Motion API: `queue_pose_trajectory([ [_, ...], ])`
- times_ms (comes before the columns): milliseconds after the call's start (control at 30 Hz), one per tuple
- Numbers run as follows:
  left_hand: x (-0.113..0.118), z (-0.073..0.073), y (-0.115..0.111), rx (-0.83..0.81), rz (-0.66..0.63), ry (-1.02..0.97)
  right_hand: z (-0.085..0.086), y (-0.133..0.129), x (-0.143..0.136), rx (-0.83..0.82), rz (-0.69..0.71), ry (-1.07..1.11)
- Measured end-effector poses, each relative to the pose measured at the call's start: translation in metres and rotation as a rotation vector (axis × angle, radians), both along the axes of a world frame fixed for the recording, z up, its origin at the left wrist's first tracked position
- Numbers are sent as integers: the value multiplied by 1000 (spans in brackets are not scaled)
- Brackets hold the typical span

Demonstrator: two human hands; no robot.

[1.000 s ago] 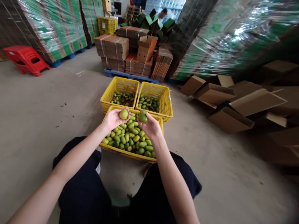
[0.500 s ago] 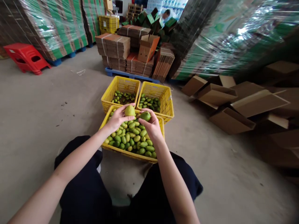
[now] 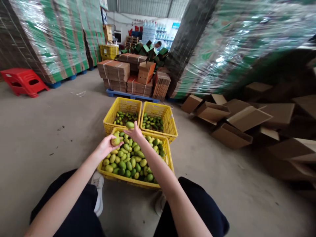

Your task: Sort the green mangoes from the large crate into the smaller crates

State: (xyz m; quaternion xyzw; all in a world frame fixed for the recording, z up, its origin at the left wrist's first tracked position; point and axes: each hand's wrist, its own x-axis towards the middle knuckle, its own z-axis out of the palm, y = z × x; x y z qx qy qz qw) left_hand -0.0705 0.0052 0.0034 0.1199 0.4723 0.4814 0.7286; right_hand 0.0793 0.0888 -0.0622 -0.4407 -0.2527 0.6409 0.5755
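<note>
My left hand (image 3: 105, 147) grips a yellowish-green mango (image 3: 115, 140) over the left side of the front yellow crate (image 3: 128, 182). That crate is heaped with green and yellowish mangoes (image 3: 133, 161). Above its back edge, my right hand (image 3: 135, 133) has a greener mango (image 3: 130, 125) between its spread thumb and fingers, close to the back left crate (image 3: 108, 123). Smaller-looking piles of green mangoes lie on the bottom of the back left crate and the back right crate (image 3: 172, 126).
Behind the crates, bundled flat cartons (image 3: 116, 70) sit on a blue pallet (image 3: 133, 96). Open cardboard boxes (image 3: 232, 135) are scattered at right. A red stool (image 3: 23, 80) stands at left. Film-wrapped stacks (image 3: 61, 36) rise on both sides. Another person (image 3: 157, 46) is far back.
My hands have moved apart. The right has carried its greener mango leftward toward the back left crate; the left has drawn its yellowish mango left and nearer. The camera view has tilted up.
</note>
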Motion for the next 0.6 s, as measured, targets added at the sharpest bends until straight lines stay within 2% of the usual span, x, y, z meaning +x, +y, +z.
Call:
queue_pose_trajectory([
  [67, -2, 1, 2, -10, 24, -7, 13, 25, 4, -92, 102, -207],
  [100, -2, 1, 3, -14, 36, -12, 16, 28, 8, -138, 175, -317],
  [167, 0, 4, 5, -20, 44, -18, 15, 16, 18, -206, 351, -520],
  [300, 7, 11, 6, 34, -38, -59, 0, -45, 45, -225, 701, -864],
  [433, 12, 9, 8, 101, -147, -98, -2, -107, 61, -136, 832, -1195],
  [533, 19, -7, 16, 85, -182, 24, 3, -140, 60, -89, 980, -1420],
  [600, 25, -26, 20, 66, -262, 176, 7, -155, 55, -56, 1105, -1535],
])
